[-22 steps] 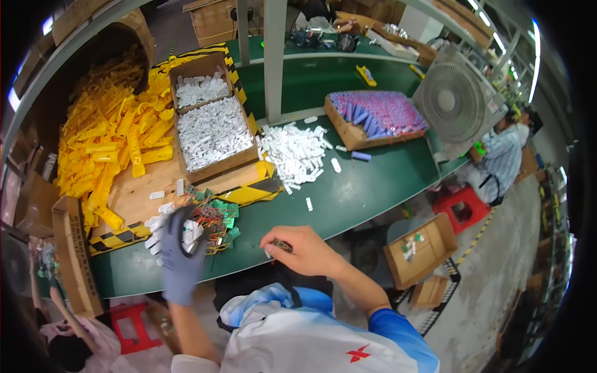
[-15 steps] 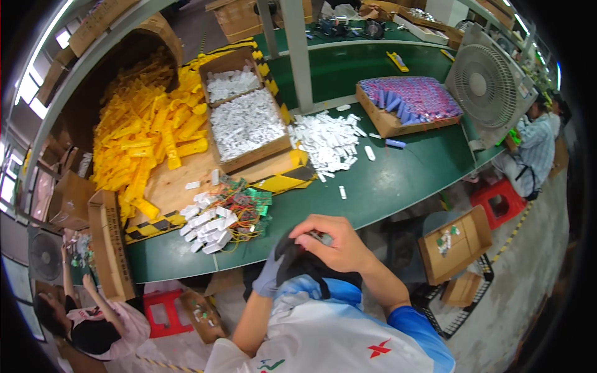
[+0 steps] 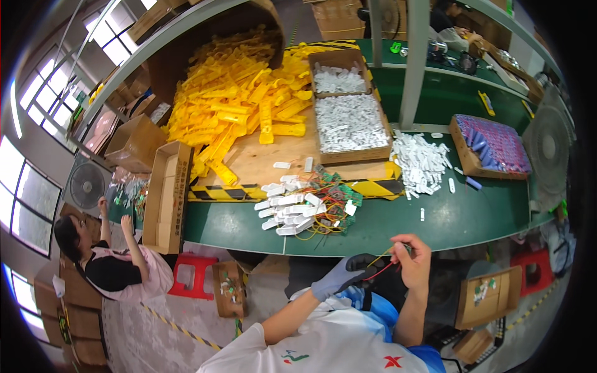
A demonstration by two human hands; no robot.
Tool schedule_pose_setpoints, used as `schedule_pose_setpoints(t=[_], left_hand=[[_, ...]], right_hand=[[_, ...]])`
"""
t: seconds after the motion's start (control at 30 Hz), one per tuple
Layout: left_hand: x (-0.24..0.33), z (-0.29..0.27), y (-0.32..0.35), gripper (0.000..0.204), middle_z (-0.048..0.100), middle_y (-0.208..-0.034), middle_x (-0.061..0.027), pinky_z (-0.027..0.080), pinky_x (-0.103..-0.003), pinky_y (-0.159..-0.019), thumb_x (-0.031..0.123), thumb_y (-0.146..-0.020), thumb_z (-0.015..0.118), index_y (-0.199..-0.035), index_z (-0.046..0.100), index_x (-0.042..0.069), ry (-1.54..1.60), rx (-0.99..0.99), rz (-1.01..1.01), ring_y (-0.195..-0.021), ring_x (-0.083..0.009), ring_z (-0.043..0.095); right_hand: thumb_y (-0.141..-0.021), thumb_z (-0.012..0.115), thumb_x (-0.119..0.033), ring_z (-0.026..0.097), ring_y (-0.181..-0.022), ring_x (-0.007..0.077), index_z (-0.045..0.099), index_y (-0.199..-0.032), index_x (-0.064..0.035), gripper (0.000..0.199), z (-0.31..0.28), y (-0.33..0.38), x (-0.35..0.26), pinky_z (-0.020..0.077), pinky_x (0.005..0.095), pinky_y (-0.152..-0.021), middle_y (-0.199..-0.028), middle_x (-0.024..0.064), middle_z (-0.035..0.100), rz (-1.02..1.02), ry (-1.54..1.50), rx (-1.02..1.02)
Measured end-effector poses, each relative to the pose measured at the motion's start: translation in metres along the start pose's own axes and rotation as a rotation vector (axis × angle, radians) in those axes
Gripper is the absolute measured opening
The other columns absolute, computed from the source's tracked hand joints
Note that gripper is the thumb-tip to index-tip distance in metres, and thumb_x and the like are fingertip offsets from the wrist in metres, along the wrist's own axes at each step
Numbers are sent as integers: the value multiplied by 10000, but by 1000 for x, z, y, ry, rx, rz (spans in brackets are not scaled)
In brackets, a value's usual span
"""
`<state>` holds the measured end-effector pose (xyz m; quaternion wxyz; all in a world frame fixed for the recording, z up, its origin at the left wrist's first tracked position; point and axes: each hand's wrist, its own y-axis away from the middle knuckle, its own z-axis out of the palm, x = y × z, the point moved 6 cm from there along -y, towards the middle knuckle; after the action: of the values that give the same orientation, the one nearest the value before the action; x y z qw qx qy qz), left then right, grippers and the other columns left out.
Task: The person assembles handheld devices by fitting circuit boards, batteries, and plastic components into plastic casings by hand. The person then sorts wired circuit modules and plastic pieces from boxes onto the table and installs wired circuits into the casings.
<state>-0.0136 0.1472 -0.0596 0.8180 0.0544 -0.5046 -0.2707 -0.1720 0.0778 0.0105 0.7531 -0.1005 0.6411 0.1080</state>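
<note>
Left hand: we're wearing a grey glove (image 3: pixel 341 278), fingers pinching the red and yellow wires (image 3: pixel 380 268).
Right hand: bare hand (image 3: pixel 413 261) is gripping the same wires at 3 o'clock of the glove.
Pile: white parts and wiring (image 3: pixel 306 205) are sitting on the green bench (image 3: pixel 472 217) at 11 o'clock.
</note>
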Motion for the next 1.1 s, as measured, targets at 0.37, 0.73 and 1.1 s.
schedule_pose_setpoints(t=[0.37,0.73,1.1], left_hand=[[82,-67,42,492,679,-1131,-96,524,-299,-944,-51,-823,745,-1287,590,-1,-290,297,502,-1049,-157,646],[119,-28,25,312,677,-1023,-144,529,-361,-793,85,-782,758,-1078,679,25,-812,156,642,-891,-300,661],[177,-147,102,287,681,-855,-145,528,-367,-716,169,-870,723,-1119,679,33,-684,1179,802,-768,-290,663]], right_hand=[[-946,670,-126,644,-738,133,672,-1092,15,203,14,2,-7,512,275,-696,-845,94,680,-200,327,78],[-852,733,-74,608,-586,112,662,-996,-3,176,59,12,39,481,268,-580,-736,60,665,-44,249,-35],[-902,657,-84,712,-888,301,701,-928,27,122,97,-33,18,561,384,-805,-949,155,725,-402,495,-167]])
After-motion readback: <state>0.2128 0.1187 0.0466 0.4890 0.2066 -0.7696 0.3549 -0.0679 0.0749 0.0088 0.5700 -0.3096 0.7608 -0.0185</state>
